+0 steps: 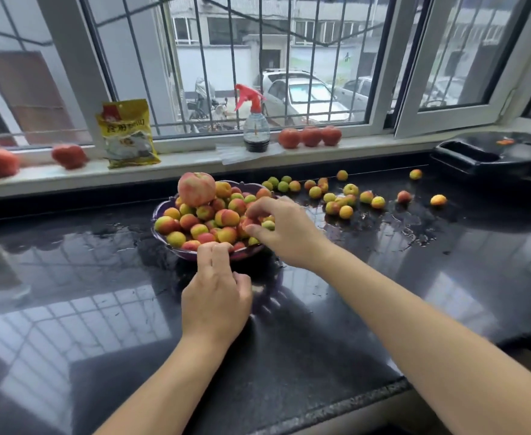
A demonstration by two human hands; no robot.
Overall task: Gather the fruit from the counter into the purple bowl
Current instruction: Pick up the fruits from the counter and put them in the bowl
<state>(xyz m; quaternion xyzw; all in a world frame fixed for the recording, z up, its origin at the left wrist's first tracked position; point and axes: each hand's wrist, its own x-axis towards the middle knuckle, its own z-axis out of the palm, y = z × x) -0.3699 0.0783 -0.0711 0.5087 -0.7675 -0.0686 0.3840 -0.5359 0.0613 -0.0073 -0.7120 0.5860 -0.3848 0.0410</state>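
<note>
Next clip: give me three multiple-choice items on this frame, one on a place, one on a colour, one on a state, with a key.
1. Loose fruit on the counter lies where from the purple bowl?
A right
B left
C in front

2. Spray bottle trigger colour?
A blue
B red
C white

3. The right hand is:
A flat on the counter
B holding fruit over the bowl
C at the window

Key: 1 A, scattered fruit sits right of the bowl; 2 B, its trigger is red; 3 B, its fingers curl round fruit above the pile.

Left hand [216, 296]: forearm extended forward, back of hand up, fingers curled. Right hand [284, 232]: arm reaching in from the right, fingers bent, pinching fruit [251, 221].
</note>
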